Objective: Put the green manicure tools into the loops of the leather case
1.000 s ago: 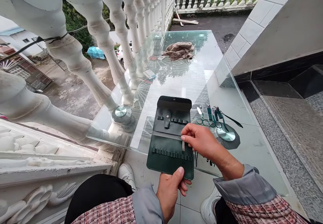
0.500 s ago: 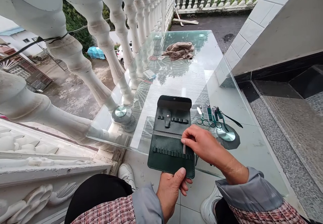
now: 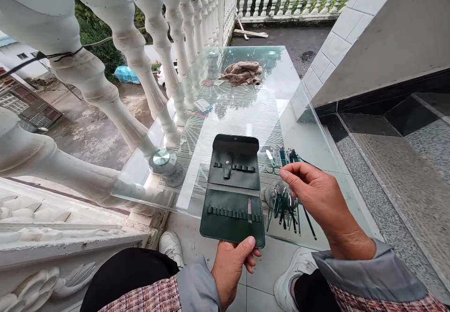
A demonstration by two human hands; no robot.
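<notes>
A dark green leather tool case [image 3: 232, 190] lies unfolded on the near edge of a glass table [image 3: 246, 110]. My left hand [image 3: 232, 265] pinches the case's bottom edge, thumb on top. One small silver tool [image 3: 249, 210] stands tucked in the case's lower row of loops. My right hand [image 3: 318, 197] hovers to the right of the case, fingers curled with nothing in them, over several loose slim green-handled manicure tools [image 3: 286, 209]. More tools and small scissors [image 3: 277, 158] lie on the glass beyond.
A brown cloth [image 3: 242, 72] lies at the table's far end. A white balustrade [image 3: 140, 49] runs along the left. A round metal table fitting [image 3: 163, 159] sits at the near left corner. A tiled wall [image 3: 351, 35] rises on the right. White shoes [image 3: 172, 246] show below.
My right hand let go of the silver tool, now seated in the lower loops, and moved right over the loose tools. The camera shifted slightly.
</notes>
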